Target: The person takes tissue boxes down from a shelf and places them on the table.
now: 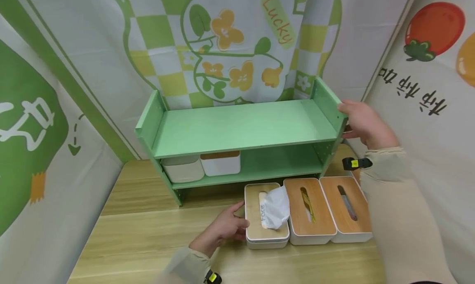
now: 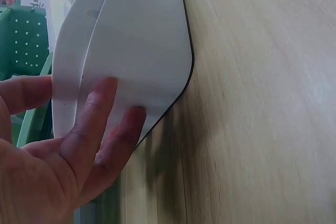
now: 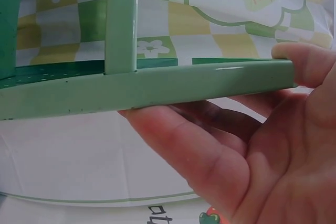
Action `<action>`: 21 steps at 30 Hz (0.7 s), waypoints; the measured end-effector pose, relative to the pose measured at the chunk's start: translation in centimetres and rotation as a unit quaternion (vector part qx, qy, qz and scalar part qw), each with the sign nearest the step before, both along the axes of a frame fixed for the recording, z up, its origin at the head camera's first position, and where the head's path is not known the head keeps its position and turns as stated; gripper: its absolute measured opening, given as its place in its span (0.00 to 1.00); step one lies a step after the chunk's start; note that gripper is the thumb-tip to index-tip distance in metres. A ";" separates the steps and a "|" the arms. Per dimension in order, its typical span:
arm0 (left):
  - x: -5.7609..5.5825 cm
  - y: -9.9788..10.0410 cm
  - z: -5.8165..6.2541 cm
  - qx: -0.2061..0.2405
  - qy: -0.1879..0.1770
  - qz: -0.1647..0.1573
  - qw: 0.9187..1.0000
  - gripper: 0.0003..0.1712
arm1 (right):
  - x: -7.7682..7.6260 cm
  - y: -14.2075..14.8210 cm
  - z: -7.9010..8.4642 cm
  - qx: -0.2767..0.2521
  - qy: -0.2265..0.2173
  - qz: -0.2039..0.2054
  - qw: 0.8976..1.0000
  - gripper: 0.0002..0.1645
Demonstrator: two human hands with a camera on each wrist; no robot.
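Note:
A light green two-tier shelf [image 1: 245,127] stands at the back of the wooden table. Its right side panel is in my right hand [image 1: 365,123], which grips the upper front corner; in the right wrist view the thumb lies over the end of the panel [image 3: 220,82] and the fingers are along its outer face. My left hand [image 1: 226,226] rests against the left side of a white tissue box [image 2: 136,35] with a wooden lid. Its fingers [image 2: 94,114] look fairly straight on the box wall. A white tissue [image 1: 275,207] sticks out of the lid slot.
Right of the tissue box stand two more white boxes with wooden lids, a middle one [image 1: 311,207] and a right one [image 1: 346,205]. A cream bin [image 1: 183,170] and a white bin [image 1: 221,163] sit on the lower tier, at left. Printed curtains [image 1: 230,41] hang close behind.

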State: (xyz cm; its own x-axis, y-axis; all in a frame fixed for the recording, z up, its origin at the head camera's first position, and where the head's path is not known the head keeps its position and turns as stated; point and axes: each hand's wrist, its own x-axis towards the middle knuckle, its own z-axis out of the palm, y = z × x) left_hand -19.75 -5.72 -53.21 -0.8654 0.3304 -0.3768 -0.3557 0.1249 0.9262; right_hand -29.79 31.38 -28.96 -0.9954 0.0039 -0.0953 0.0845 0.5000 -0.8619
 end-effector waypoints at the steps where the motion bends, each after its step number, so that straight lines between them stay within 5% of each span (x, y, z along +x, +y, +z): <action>1: 0.0 0.1 0.0 0.001 0.000 -0.001 1.000 0.49 | 0.0 0.0 0.0 -0.002 -0.001 0.000 1.000 0.42; 21: 0.0 0.6 -0.3 -0.015 0.008 -0.009 1.000 0.46 | 0.0 -0.1 -0.2 -0.001 -0.001 0.002 1.000 0.41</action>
State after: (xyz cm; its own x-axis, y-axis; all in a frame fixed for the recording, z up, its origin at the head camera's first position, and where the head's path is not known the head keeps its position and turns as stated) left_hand -19.71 -5.14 -53.49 -0.8649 0.3353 -0.3735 -0.3391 0.1583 0.9273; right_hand -29.80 31.24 -29.19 -0.9952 -0.0010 -0.0974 0.0840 0.4982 -0.8630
